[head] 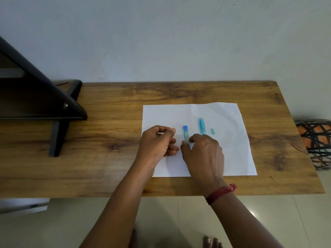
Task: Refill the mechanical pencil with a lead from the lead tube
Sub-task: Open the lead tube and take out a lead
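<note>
A thin lead tube [186, 134] with a blue cap lies on a white sheet of paper [223, 122]. My right hand [204, 153] has its thumb and fingertips on the tube's near end. To the right lies a light blue mechanical pencil [202, 125], its near part hidden behind my right hand, and a small blue cap [212, 131] lies beside it. My left hand [158, 142] hovers left of the tube with thumb and forefinger pinched together; whether a lead is between them is too small to tell.
The paper lies on a wooden table [107, 140] against a grey wall. A black stand [59, 111] occupies the table's left part. An orange and black woven basket [317, 140] sits past the right edge. Bare toes [212, 242] show on the tiled floor.
</note>
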